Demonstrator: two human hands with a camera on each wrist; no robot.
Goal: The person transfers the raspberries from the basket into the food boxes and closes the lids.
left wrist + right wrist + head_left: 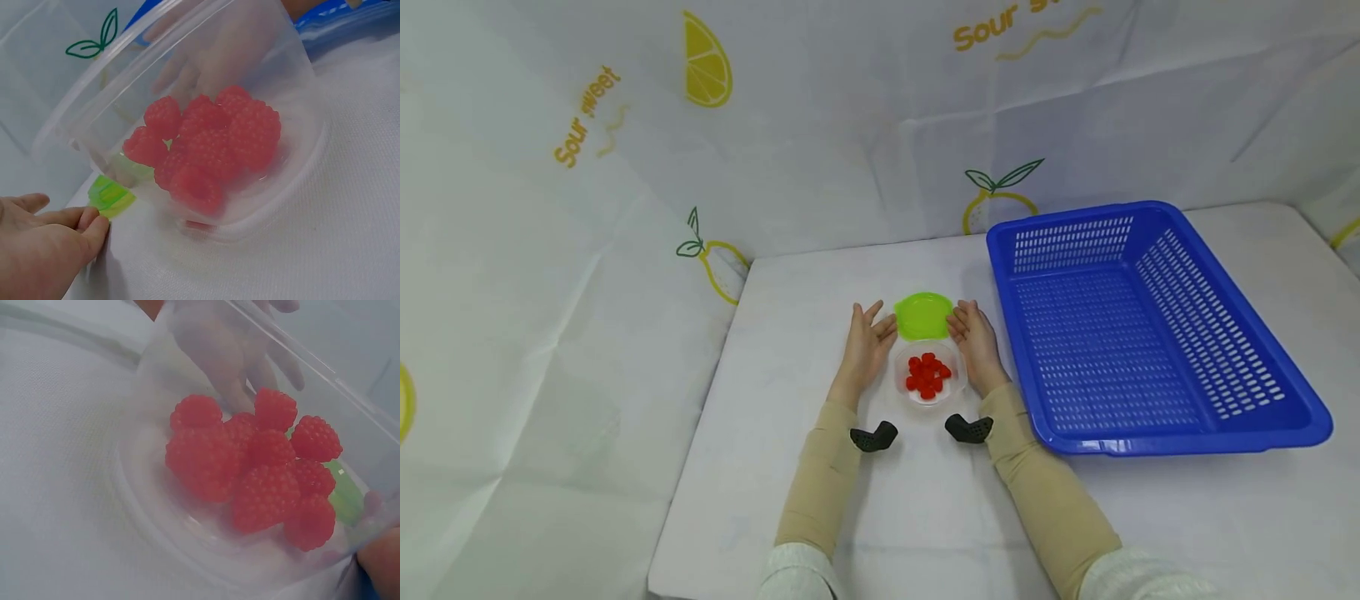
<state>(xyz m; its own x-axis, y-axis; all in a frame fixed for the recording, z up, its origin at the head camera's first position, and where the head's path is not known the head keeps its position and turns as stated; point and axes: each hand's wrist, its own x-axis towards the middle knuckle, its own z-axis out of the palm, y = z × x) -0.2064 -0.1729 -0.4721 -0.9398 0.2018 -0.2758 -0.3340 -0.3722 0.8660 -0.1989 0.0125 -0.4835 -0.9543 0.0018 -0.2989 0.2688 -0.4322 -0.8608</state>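
Observation:
A clear plastic tub [961, 367] stands upright on the white-covered table, with several red raspberries [212, 150] on its bottom. Just behind it lies a bright green lid [923, 317]. My left hand [867, 346] is on the left of the tub, its fingers loosely bent with the tips beside the lid's left edge. On the other side, my right hand [979, 346] has its fingertips by the lid's right edge. Whether the fingertips touch the lid I cannot tell. Through the tub's wall, the right wrist view shows raspberries [265, 494] up close.
A large blue plastic basket [1150, 447] with slotted walls stands to the right, close to my right forearm. Behind the table hangs a white cloth [820, 167] with lemon prints. The table's left edge runs along the left of my left arm.

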